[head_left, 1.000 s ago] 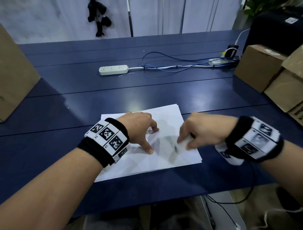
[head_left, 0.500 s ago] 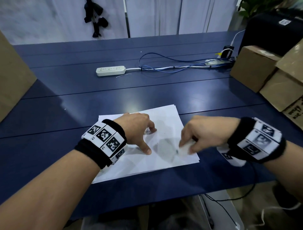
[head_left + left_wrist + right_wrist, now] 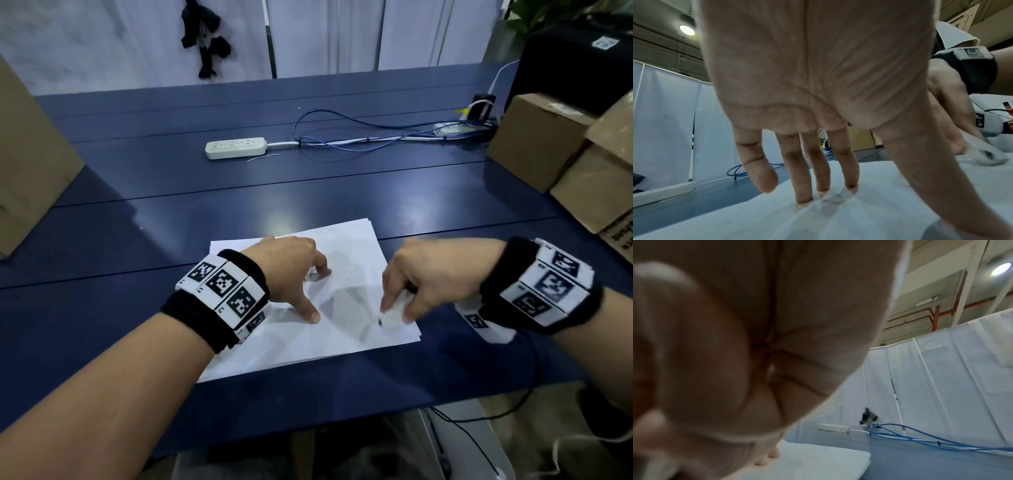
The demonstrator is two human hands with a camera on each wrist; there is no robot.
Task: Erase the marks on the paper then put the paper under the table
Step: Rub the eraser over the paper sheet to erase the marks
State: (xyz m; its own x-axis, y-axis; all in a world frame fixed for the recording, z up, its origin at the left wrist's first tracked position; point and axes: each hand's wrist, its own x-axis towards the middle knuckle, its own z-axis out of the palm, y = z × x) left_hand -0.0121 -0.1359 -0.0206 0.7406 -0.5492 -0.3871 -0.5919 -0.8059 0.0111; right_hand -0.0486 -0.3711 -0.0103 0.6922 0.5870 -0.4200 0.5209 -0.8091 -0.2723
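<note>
A white sheet of paper (image 3: 346,260) lies on the dark blue table (image 3: 171,222) near its front edge. My left hand (image 3: 291,270) presses down on the paper with spread, straight fingers (image 3: 803,186) and thumb. My right hand (image 3: 424,277) pinches a white eraser (image 3: 392,317) with a dark smudged tip against the paper's right front part. In the left wrist view the eraser (image 3: 986,155) shows at the far right, blurred. The right wrist view is mostly filled by my palm (image 3: 735,337), with the paper (image 3: 818,460) below it.
A white power strip (image 3: 236,148) and blue cables (image 3: 342,137) lie across the far part of the table. Cardboard boxes (image 3: 555,150) stand at the right, another cardboard box (image 3: 27,164) at the left. White curtain panels (image 3: 325,34) stand behind the table.
My right hand with the eraser has slid a little toward the paper's right front corner. My left hand stays pressed on the paper.
</note>
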